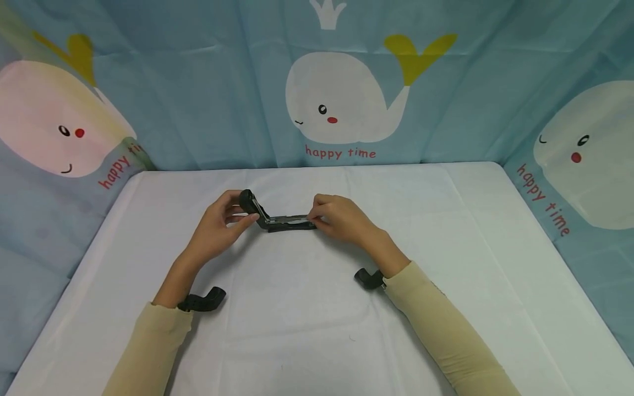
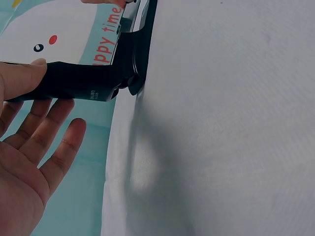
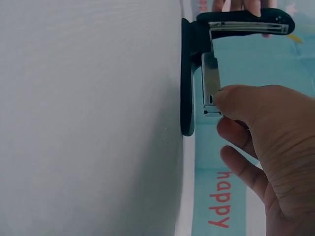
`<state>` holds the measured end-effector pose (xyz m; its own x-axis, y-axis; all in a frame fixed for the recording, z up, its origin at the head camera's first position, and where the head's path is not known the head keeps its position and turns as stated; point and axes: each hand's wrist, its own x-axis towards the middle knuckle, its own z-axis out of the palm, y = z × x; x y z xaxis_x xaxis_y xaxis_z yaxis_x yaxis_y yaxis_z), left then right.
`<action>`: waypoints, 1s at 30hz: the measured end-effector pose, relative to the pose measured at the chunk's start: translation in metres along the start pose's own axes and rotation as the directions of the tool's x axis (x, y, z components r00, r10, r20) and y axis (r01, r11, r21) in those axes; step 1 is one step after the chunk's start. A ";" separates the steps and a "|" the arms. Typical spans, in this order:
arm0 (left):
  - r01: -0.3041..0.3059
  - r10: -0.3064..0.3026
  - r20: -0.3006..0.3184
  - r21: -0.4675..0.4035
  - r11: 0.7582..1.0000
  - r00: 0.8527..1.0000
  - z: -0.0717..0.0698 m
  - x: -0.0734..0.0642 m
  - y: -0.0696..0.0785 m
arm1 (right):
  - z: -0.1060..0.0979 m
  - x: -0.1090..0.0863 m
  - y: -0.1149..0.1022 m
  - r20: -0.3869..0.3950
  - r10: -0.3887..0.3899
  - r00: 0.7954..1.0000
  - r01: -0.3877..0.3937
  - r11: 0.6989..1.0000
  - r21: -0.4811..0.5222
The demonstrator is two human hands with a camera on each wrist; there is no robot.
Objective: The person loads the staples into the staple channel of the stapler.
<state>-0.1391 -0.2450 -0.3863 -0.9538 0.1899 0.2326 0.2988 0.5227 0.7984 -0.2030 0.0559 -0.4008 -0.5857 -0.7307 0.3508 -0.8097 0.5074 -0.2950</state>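
Note:
A black stapler (image 1: pixel 292 226) is folded wide open above the white table. Its top arm (image 2: pixel 81 81) stands raised, gripped by my left hand (image 1: pixel 218 226) between thumb and fingers. My right hand (image 1: pixel 343 218) pinches the free end of the metal staple magazine (image 3: pixel 210 78) with thumb and forefinger, as the right wrist view shows. A gap separates the magazine from the black base (image 3: pixel 186 88) beneath it. Inside the top arm runs a metal strip (image 3: pixel 246 25).
White cloth covers the table (image 1: pixel 297 330). Behind and beside it hangs a blue curtain (image 1: pixel 198 110) with whale prints. A black camera mount (image 1: pixel 203 301) sits on my left wrist and another mount (image 1: pixel 369 279) on my right.

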 end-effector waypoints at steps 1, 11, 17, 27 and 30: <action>-0.003 0.003 -0.002 -0.001 1.000 1.000 0.000 0.000 0.000 | 0.000 0.000 0.000 -0.001 -0.008 1.000 0.008 1.000 -0.004; -0.020 0.020 -0.025 0.006 1.000 1.000 0.003 0.002 -0.002 | 0.000 0.001 -0.002 0.002 -0.004 1.000 0.004 1.000 0.020; -0.008 0.008 -0.023 0.002 1.000 1.000 0.003 0.000 -0.002 | 0.003 -0.002 -0.003 0.037 0.111 0.993 -0.115 0.987 0.110; -0.009 0.008 -0.015 -0.026 1.000 1.000 0.005 0.002 0.001 | -0.001 -0.006 0.002 0.010 0.134 0.991 -0.134 0.983 0.123; 0.007 -0.008 -0.012 -0.040 0.999 1.000 0.006 0.001 0.001 | -0.003 -0.007 0.003 0.020 0.152 0.988 -0.153 0.978 0.142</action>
<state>-0.1400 -0.2393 -0.3887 -0.9565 0.1761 0.2328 0.2903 0.4906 0.8216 -0.2017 0.0639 -0.4020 -0.7012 -0.6539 0.2842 -0.6966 0.5435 -0.4683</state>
